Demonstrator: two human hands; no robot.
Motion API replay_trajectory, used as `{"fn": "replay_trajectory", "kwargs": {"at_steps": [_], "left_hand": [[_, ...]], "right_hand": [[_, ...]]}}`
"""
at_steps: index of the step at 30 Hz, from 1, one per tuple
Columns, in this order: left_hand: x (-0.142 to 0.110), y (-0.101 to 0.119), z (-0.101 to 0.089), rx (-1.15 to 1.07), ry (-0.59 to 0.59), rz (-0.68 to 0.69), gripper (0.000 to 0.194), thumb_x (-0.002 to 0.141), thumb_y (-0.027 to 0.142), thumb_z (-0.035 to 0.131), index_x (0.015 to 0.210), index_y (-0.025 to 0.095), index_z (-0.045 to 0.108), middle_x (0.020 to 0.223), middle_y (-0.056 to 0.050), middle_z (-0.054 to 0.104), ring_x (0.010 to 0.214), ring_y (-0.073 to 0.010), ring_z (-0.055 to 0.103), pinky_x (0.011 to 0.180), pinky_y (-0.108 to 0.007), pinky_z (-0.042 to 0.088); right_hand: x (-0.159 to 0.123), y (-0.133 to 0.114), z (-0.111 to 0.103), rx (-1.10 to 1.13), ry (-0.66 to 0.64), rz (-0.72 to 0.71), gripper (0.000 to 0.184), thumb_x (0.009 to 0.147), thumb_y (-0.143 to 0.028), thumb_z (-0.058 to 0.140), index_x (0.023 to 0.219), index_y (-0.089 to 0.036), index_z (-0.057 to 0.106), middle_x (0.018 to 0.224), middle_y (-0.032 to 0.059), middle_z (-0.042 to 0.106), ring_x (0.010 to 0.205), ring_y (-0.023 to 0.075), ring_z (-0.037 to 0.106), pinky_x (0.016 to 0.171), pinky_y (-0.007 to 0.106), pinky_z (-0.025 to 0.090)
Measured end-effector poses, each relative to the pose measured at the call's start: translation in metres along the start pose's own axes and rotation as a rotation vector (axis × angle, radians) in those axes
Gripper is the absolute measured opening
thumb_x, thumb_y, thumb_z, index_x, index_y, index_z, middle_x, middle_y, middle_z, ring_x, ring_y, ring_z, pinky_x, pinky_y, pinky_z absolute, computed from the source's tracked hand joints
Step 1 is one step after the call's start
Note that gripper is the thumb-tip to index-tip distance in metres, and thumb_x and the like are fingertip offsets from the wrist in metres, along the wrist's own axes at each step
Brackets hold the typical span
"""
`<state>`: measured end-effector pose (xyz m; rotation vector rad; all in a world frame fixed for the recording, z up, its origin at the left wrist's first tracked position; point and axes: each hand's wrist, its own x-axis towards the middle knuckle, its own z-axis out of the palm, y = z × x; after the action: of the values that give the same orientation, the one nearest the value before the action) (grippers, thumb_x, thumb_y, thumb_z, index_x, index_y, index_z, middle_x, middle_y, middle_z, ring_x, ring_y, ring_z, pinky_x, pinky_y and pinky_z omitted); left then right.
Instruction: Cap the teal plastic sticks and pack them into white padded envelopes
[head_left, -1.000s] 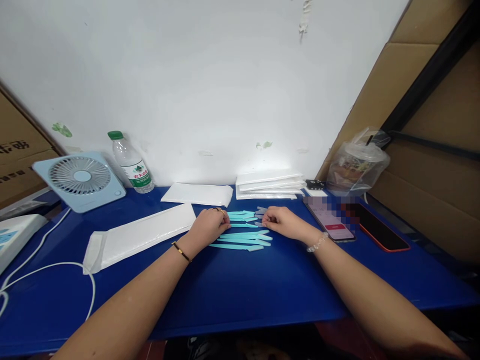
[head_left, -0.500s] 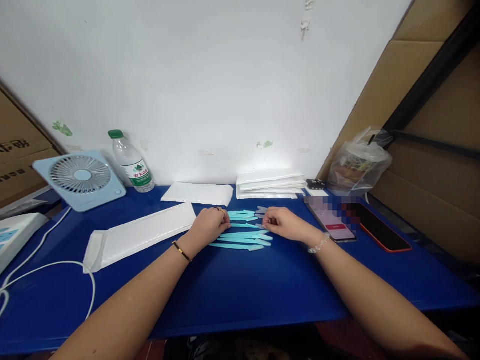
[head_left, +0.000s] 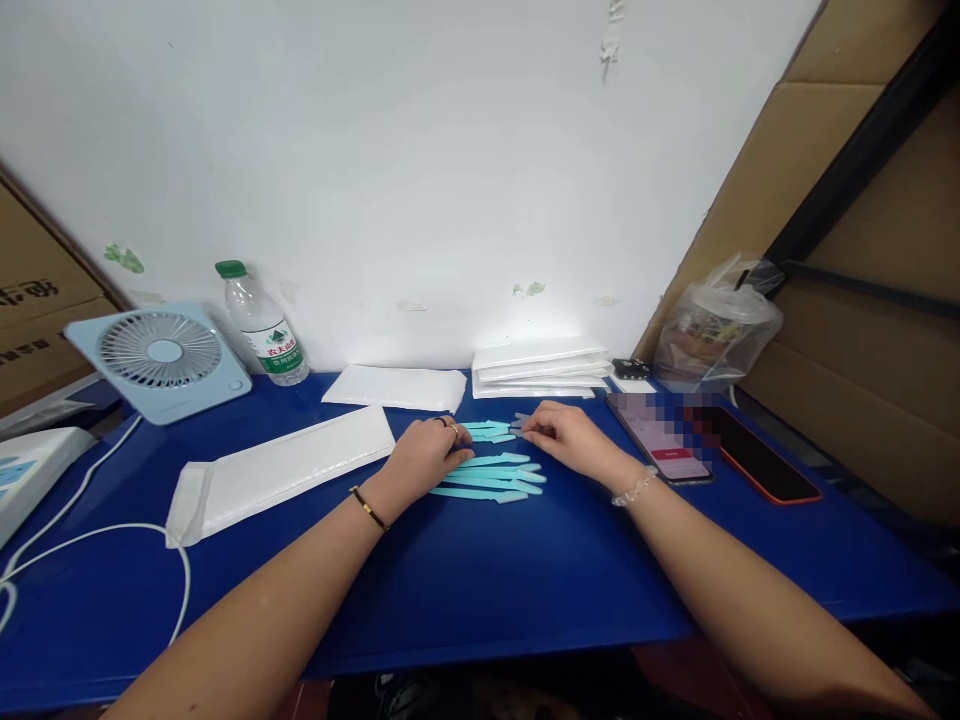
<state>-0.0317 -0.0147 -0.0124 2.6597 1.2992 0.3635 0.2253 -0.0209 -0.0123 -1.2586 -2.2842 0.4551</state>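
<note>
Underneath turquoise sticks (head_left: 491, 472), blue tabletop (head_left: 495, 580); behind, white wall (head_left: 420, 170).

Wall (head_left: 420, 150) brightly lit | floor (head_left: 301, 700) dim | edges stretched | phone screen (head_left: 643, 436) partly pixelated

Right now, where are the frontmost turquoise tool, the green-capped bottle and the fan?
Frontmost turquoise tool (head_left: 477, 493), head view: on its shaft.
Green-capped bottle (head_left: 271, 342), head view: on its label.
Fan (head_left: 165, 351), head view: on its hub.

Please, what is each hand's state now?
Left hand: curled at turquoise sticks; grip cannot be told.
Right hand: curled at grey tips; grip cannot be told.
</note>
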Motion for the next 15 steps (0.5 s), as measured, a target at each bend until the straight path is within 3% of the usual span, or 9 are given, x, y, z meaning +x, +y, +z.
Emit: {"fn": "replay_trajectory", "kwargs": {"at_steps": [8, 15], "left_hand": [[0.001, -0.004, 0.001, 0.145, 0.034, -0.015, 0.03, 0.09, 0.035, 0.045, 0.111, 0.024, 0.063, 0.102, -0.007, 0.064, 0.101, -0.0224, 0.055, 0.08, -0.032, 0.041], [0.004, -0.007, 0.004, 0.159, 0.095, -0.006, 0.032, 0.089, 0.034, 0.048, 0.117, 0.022, 0.057, 0.107, -0.008, 0.059, 0.099, -0.0216, 0.055, 0.083, -0.032, 0.042]], "right_hand": [[0.002, 0.012, 0.001, -0.114, -0.041, 0.006, 0.016, 0.086, -0.019, 0.05, 0.081, -0.017, 0.065, 0.083, 0.0053, 0.059, 0.069, 0.0142, 0.056, 0.065, 0.026, 0.043], [0.0, 0.019, -0.001, -0.035, -0.025, 0.092, 0.015, 0.084, -0.03, 0.056, 0.088, -0.018, 0.065, 0.08, 0.0037, 0.061, 0.066, 0.0142, 0.056, 0.06, 0.024, 0.042]]}}
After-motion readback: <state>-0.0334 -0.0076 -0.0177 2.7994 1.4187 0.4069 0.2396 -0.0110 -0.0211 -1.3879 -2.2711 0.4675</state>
